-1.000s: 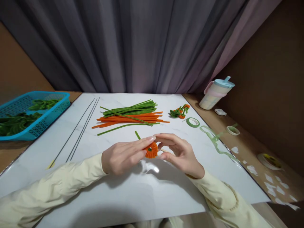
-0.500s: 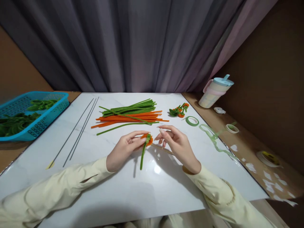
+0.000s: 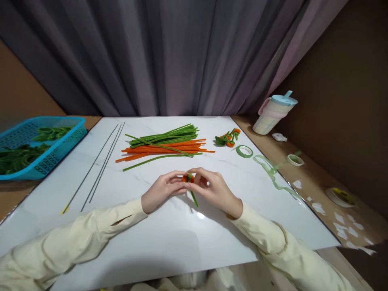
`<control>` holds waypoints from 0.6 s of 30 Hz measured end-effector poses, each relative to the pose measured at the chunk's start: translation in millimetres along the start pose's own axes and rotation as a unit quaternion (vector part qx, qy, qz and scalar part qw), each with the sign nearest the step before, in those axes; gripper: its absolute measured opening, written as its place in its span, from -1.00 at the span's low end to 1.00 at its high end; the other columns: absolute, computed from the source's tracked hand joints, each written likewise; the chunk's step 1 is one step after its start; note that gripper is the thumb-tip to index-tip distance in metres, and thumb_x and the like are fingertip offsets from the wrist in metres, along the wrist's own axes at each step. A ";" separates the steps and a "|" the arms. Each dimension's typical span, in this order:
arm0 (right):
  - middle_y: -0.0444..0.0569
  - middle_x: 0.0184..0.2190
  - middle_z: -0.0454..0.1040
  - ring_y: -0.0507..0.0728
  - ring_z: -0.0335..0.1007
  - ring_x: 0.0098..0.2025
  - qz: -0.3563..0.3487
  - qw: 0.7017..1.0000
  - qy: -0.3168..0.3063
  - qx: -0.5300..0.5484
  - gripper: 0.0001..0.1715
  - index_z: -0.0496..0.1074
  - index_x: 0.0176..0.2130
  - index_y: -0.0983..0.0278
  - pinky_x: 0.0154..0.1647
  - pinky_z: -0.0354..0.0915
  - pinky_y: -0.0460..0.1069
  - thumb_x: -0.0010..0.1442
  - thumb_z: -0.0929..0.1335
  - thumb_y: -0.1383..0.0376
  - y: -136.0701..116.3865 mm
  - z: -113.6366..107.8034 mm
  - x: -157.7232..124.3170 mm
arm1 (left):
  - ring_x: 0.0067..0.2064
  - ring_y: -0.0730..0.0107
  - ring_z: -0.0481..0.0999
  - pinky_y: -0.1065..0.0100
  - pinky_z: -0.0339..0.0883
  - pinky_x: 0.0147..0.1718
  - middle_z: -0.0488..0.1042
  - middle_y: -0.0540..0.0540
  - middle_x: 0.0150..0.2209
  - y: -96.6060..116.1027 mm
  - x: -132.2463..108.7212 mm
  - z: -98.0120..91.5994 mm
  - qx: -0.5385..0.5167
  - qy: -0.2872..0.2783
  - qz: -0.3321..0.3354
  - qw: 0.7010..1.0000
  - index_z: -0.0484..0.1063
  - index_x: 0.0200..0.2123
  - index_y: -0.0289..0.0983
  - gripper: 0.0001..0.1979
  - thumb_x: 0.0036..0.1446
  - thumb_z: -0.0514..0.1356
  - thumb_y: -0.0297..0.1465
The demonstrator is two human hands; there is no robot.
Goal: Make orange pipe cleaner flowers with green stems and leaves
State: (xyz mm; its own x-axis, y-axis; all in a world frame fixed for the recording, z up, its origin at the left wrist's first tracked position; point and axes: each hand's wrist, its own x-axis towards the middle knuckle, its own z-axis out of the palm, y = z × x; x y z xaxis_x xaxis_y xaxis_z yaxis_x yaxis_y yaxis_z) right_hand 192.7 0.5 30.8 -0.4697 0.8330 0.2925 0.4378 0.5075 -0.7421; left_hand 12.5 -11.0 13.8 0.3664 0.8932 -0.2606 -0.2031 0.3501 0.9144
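Note:
Between my hands is a small orange pipe-cleaner flower [image 3: 188, 178] with a green top and a green stem pointing down toward the table. My left hand [image 3: 166, 186] pinches its left side between thumb and fingers. My right hand [image 3: 212, 188] grips it from the right, thumb in front and index finger above. The fingers partly cover the flower. Just beyond my hands lies a single green pipe cleaner [image 3: 160, 161]. Behind it are a bundle of orange pipe cleaners [image 3: 163, 148] and a bundle of green pipe cleaners [image 3: 169, 138].
Finished orange-and-green pieces [image 3: 228, 138] lie by a green tape roll [image 3: 244, 151] at the right. Three dark wires [image 3: 103, 169] lie left, near a blue basket [image 3: 60, 151] of green leaves. A tumbler [image 3: 271, 115], white tape roll [image 3: 295, 160] and paper scraps [image 3: 341, 230] occupy the right side.
My right hand has moved left from beside the flower and closed on it. The flower's stem has swung from pointing down-left to down-right.

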 end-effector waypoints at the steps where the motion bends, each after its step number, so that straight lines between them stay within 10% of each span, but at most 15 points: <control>1: -0.17 -0.59 0.33 -0.01 0.21 -0.53 -0.007 1.000 0.001 -0.009 -0.76 0.40 -0.22 0.29 -0.47 0.17 -0.13 0.16 0.33 0.18 0.3 2.0 0.1 | -0.10 0.30 0.48 0.23 0.31 0.00 0.50 -0.12 -0.19 -1.2 -0.7 1.0 0.016 -0.005 0.011 1.000 0.40 -0.11 -0.31 -0.65 -0.01 0.28 -0.39; 18: -0.16 -0.63 0.36 -0.03 0.25 -0.54 0.071 0.988 -0.026 0.133 -0.63 0.37 -0.46 0.31 -0.47 0.18 -0.13 0.27 0.20 0.17 0.7 0.5 2.8 | -0.27 0.36 0.51 0.34 0.46 -0.27 0.50 -0.10 -0.31 0.9 0.1 -0.7 0.077 -0.046 -0.017 0.996 0.47 -0.25 -0.34 -0.73 -0.03 0.28 -0.31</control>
State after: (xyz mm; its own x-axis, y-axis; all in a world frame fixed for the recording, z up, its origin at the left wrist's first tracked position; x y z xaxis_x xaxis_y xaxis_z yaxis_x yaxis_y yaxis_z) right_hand 191.3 3.1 30.8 -0.4603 0.8753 0.1481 0.2879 0.3050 -0.9078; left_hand 11.8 -10.4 14.3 0.4546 0.8491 -0.2690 -0.0496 0.3257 0.9442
